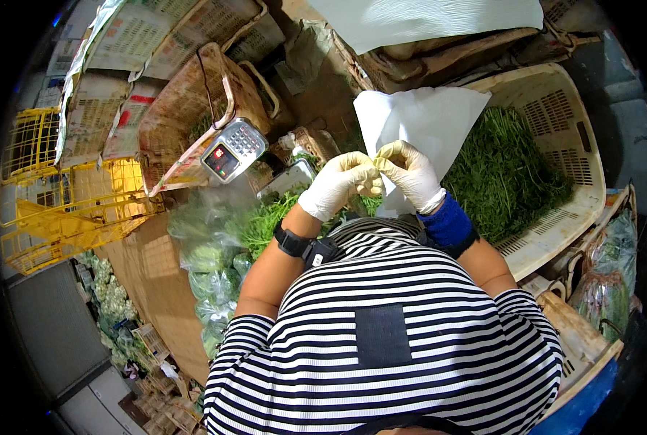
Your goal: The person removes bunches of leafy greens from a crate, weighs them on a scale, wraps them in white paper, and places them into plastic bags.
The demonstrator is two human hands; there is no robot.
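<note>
The striped shirt (pixel 385 341) fills the lower middle of the frame and hides whatever lies below the forearms. Where the gloved fingers (pixel 381 165) meet, what they pinch on the white bag (pixel 425 119) is too small to tell. The scale (pixel 230 151) display, upper left of centre, is blurred. The frame's black rim cuts off the yellow crates (pixel 55 196) at left.

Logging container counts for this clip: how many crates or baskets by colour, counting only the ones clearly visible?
Cream plastic crate holding green herbs: 1
Brown woven baskets: 1
Yellow wire crates: 2, possibly more stacked
Total: 4
Both gloved hands, left hand and right hand, pinch a white bag.
</note>
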